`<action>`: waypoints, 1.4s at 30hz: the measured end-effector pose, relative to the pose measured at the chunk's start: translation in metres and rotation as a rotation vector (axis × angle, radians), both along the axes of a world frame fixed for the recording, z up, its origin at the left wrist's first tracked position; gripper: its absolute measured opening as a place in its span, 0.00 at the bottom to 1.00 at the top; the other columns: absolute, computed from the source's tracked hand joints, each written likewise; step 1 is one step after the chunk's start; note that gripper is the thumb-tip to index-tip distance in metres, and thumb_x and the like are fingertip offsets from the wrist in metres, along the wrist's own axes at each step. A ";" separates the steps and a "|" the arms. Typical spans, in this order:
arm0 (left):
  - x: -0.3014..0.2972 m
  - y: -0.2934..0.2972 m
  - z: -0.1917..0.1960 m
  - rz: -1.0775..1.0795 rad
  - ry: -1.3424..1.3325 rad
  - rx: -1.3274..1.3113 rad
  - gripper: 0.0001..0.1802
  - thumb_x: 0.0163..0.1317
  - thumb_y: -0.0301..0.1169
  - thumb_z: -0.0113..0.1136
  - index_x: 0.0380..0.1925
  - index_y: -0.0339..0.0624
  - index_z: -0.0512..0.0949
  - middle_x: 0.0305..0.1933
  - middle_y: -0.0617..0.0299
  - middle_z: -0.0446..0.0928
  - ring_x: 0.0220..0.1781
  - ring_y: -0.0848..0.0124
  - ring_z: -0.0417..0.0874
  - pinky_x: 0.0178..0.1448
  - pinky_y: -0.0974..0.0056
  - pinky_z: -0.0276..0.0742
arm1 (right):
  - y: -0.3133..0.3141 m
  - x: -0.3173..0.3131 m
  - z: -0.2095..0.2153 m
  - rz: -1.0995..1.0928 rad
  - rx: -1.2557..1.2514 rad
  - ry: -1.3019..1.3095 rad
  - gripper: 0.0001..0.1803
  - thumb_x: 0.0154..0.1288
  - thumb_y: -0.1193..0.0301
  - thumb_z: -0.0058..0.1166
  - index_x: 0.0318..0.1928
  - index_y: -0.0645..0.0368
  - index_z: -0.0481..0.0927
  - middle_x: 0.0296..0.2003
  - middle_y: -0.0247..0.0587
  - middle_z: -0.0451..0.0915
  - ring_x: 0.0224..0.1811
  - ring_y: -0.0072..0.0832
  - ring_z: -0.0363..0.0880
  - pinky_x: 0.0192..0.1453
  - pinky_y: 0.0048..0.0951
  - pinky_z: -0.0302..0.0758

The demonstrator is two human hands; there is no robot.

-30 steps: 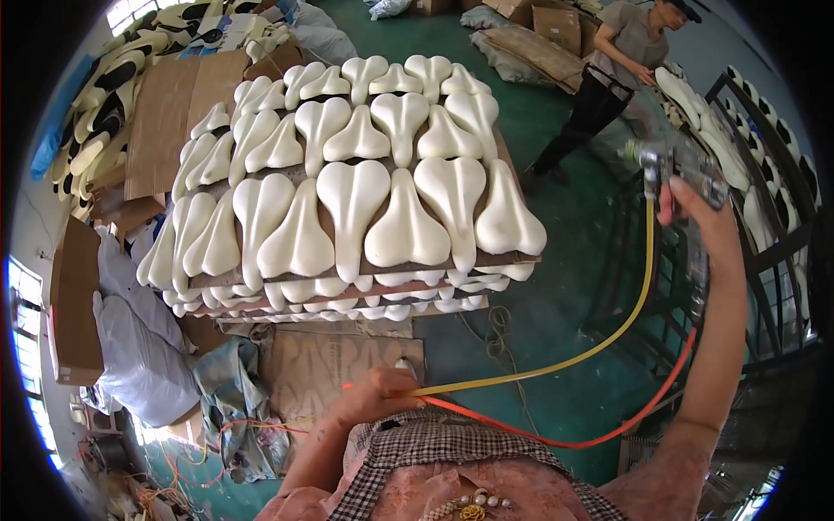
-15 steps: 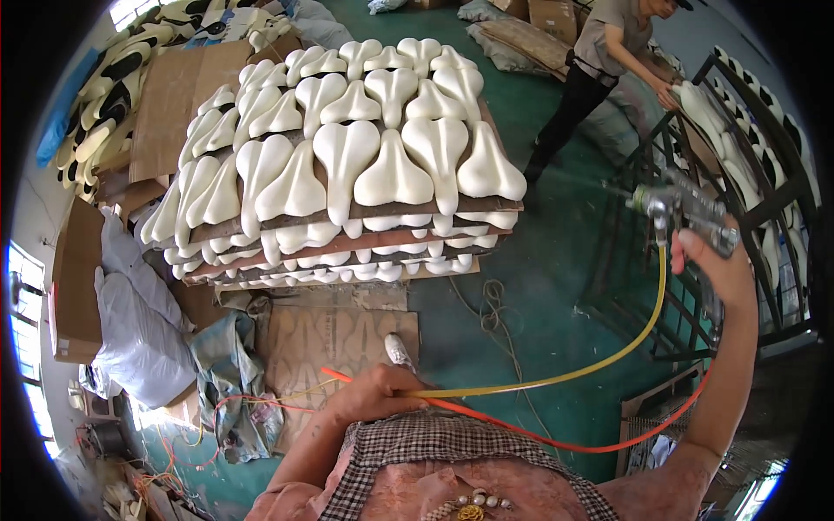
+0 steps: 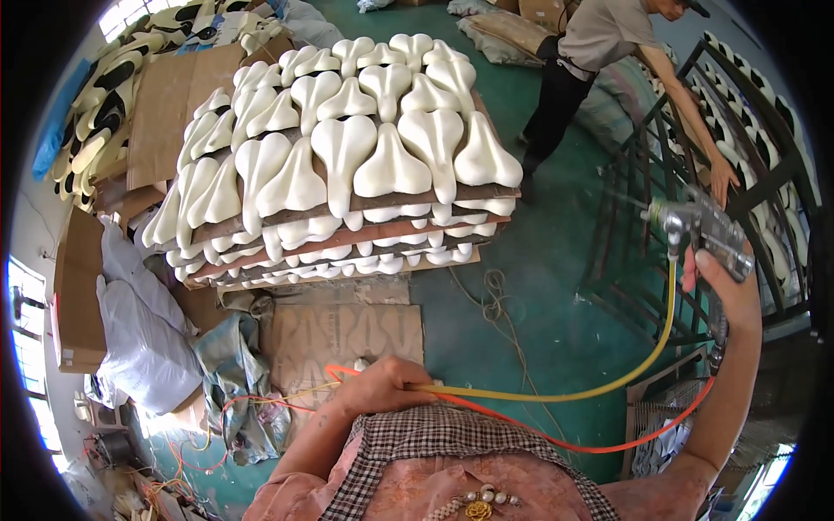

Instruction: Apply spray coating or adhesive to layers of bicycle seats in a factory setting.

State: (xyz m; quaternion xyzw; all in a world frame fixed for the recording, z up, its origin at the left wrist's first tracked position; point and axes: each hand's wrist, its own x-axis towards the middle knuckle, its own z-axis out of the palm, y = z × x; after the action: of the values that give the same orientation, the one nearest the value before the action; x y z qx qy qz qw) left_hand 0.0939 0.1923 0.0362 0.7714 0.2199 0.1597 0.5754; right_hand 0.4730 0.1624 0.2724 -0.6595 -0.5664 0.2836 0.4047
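Spraying step, judging by the setup: right hand [image 3: 725,282] is wrapped around the spray gun [image 3: 695,227], arm raised at right, nozzle aimed left toward the stacked white saddle pads [image 3: 347,165]. Left hand [image 3: 382,386] is closed around the yellow hose [image 3: 556,395] and red hose [image 3: 599,445] near the chest. Next move needs hose slack managed and the gun close to the stack.

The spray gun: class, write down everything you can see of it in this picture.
The spray gun is a silvery metal tool with a nozzle pointing left toward the stacked white saddle-shaped pieces. The right hand holds it raised at the picture's right, in front of a dark metal rack. A yellow hose and a red hose hang from its underside and curve to the left hand, which gathers them.
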 end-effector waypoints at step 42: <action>-0.169 0.100 -0.012 -0.190 -0.040 -0.068 0.09 0.51 0.29 0.64 0.23 0.36 0.76 0.19 0.55 0.71 0.22 0.60 0.72 0.27 0.61 0.65 | 0.063 -0.202 0.022 0.001 -0.154 -0.133 0.22 0.55 0.67 0.55 0.48 0.66 0.71 0.24 0.36 0.74 0.22 0.22 0.71 0.30 0.23 0.70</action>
State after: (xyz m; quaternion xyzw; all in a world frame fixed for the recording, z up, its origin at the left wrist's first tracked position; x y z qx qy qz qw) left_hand -0.0749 0.2918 0.0245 0.7654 0.1395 0.1122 0.6181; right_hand 0.2711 0.2250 0.2948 -0.7059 -0.5688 0.2818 0.3142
